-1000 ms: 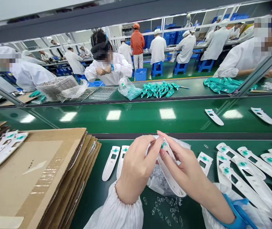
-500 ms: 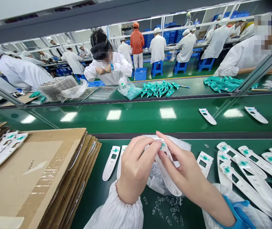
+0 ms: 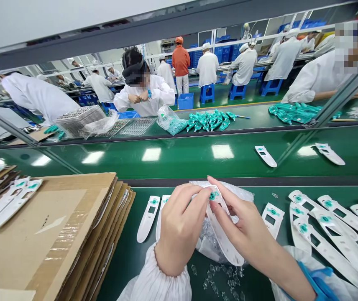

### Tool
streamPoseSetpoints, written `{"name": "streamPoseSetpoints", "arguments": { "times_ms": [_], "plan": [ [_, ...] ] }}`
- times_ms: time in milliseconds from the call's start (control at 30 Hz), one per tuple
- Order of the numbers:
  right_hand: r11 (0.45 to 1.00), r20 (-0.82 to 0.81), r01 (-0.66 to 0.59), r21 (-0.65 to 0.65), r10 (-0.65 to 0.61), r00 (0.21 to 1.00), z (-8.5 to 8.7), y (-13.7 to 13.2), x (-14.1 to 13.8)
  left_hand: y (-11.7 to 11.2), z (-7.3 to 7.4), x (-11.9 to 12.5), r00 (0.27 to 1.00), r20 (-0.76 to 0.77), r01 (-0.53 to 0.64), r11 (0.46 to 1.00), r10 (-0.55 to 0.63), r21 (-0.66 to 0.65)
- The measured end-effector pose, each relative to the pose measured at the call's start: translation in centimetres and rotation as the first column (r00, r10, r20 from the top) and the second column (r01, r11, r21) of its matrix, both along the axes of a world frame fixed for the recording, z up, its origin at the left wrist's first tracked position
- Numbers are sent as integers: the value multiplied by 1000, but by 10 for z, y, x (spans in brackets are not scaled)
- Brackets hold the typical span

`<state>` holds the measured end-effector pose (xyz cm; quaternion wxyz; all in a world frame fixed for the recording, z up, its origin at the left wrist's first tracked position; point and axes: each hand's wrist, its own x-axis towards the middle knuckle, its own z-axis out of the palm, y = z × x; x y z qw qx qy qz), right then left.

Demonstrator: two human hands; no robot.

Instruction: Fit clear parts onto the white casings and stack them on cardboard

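Both hands are closed on one long white plastic shell [image 3: 224,240], tilted with its rounded end toward me. My left hand [image 3: 182,228] pinches its upper end, fingertips beside a green piece [image 3: 213,195] set in the shell. My right hand [image 3: 248,223] grips the shell's right edge, thumb on its face and fingers behind. Whether a small part is between the left fingertips is hidden. Beneath the hands lies a clear plastic bag [image 3: 208,242] of small transparent parts. Several loose transparent pieces [image 3: 223,278] are scattered on the green bench in front of it.
Several white shells [image 3: 326,225] lie overlapping at the right, and another shell [image 3: 148,218] is left of my hands. Stacked cardboard [image 3: 62,225] fills the left side. Two shells [image 3: 265,156] ride a green belt [image 3: 179,161]; beyond it a co-worker [image 3: 144,90] sits by green parts [image 3: 210,120].
The two shells on the belt have shifted left. The view has tilted slightly, so the scene sits lower. Both hands keep nearly the same hold on the white shell.
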<state>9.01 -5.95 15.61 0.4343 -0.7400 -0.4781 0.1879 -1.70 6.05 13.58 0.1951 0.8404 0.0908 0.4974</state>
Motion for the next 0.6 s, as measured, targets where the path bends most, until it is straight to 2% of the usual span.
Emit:
{"name": "streamPoseSetpoints", "arguments": {
  "times_ms": [167, 233, 300, 367, 400, 433, 467, 500, 567, 600],
  "plan": [
    [1000, 59, -7, 14, 6, 998, -1, 3, 2, 1, 0, -1, 1000, -2, -2, 1000, 2, -29],
    [1000, 57, 2, 11, -3, 998, -2, 3, 2, 5, 1, 1, 999, 30, 16, 988, -12, -156],
    [1000, 68, 4, 28, -6, 998, -1, -1, -2, 8, 2, 4, 996, 70, 83, 915, -60, -395],
    [999, 102, -5, 49, 0, 995, 2, -6, -8, 8, 3, 5, 981, 102, 192, 773, -165, -604],
    [999, 118, -21, 47, 15, 993, 5, -8, -11, 5, 4, 2, 971, 112, 233, 713, -214, -661],
    [998, 127, -56, 23, 52, 991, 9, -9, -11, 0, 4, -4, 963, 114, 254, 681, -243, -687],
    [993, 117, -119, -28, 121, 986, 12, -8, -8, -5, 4, -15, 964, 109, 251, 683, -244, -686],
    [974, 88, -207, -93, 215, 973, 16, -5, -1, -10, 3, -29, 973, 102, 223, 712, -209, -666],
    [899, -2, -381, -215, 390, 921, 22, 6, 30, -12, 3, -72, 993, 89, 112, 810, -74, -576],
    [881, -33, -412, -233, 417, 908, 24, 14, 51, -8, 5, -98, 997, 84, 43, 855, 1, -517]
  ]
}}
